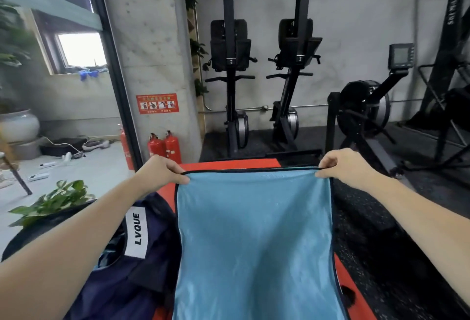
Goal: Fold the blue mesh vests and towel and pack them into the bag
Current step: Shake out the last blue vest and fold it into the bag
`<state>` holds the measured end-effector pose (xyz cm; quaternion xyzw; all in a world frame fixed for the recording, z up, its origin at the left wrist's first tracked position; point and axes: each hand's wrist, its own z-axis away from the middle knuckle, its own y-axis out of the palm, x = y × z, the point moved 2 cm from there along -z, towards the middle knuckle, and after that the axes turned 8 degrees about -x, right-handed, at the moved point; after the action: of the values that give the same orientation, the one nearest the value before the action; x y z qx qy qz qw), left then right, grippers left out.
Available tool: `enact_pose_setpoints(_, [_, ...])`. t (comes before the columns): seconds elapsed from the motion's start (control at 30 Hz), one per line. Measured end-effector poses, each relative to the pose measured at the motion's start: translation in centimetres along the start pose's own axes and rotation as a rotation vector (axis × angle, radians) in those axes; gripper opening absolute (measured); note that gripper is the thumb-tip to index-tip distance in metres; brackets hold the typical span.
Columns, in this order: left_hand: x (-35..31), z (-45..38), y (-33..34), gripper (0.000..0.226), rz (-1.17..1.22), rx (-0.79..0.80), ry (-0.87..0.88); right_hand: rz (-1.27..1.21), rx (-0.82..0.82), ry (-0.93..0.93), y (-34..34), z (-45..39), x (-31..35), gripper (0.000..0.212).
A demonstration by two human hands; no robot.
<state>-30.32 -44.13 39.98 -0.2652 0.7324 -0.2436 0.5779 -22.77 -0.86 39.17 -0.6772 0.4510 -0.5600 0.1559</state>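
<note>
Blue cloth pinched; bag label "LVQUE".

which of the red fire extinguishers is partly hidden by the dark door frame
The lone fire extinguisher farthest left, beyond the glass; the door frame covers its right side. The other pair stands in full view at the concrete pillar's base.

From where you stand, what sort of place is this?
Most likely a gym. Two rowing machines are stored upright against the wall, another rower with a monitor stands on the dark rubber floor, and both hands hold a blue cloth over a red mat.
</note>
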Motion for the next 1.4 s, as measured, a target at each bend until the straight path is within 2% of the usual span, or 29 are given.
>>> enact_pose_setpoints(0.1, [-0.1, 0.5, 0.0, 0.013, -0.014, -0.027, 0.01, -0.02, -0.009, 0.018, 0.3, 0.4, -0.4, 0.02])
enact_pose_setpoints(0.27, [-1.6, 2.1, -1.3, 0.023, -0.081, -0.172, 0.072, -0.224, -0.045, 0.079, -1.6, 2.1, 0.8, 0.022])
enact_pose_setpoints(0.33, [-2.9, 3.3, -1.9, 0.027, -0.101, -0.174, 0.089, -0.28, -0.015, 0.112, -2.8, 2.9, 1.6, 0.02])
enact_pose_setpoints(0.43, [-4.5, 5.1, -2.8, 0.029, -0.067, -0.048, 0.014, -0.344, 0.068, 0.157, -4.3, 4.3, 2.4, 0.016])
enact_pose_setpoints(0.57, [-5.5, 7.9, -3.7, 0.014, 0.026, 0.122, -0.049, -0.33, 0.224, 0.182, -5.7, 6.8, 2.6, 0.019])
enact_pose_setpoints(0.7, [-4.4, 9.2, -3.7, 0.016, -0.072, 0.252, -0.031, -0.303, 0.372, 0.189, -5.6, 8.5, 1.9, 0.025])
enact_pose_setpoints(0.9, [-3.1, 7.9, -2.0, 0.018, -0.044, 0.243, -0.107, -0.303, 0.441, 0.215, -3.2, 7.2, 1.0, 0.027])
enact_pose_setpoints(1.03, [-2.6, 4.9, -0.4, 0.016, -0.097, 0.107, -0.047, -0.321, 0.398, 0.239, -1.2, 4.3, 0.6, 0.025])
enact_pose_setpoints(1.2, [-3.5, -0.4, 1.1, 0.011, -0.115, -0.116, 0.034, -0.404, 0.221, 0.251, 0.0, -1.1, 0.4, 0.013])
enact_pose_setpoints(1.4, [-7.9, -6.8, 1.4, 0.021, -0.158, -0.208, 0.16, -0.488, -0.021, 0.247, -0.6, -8.5, 1.5, 0.018])
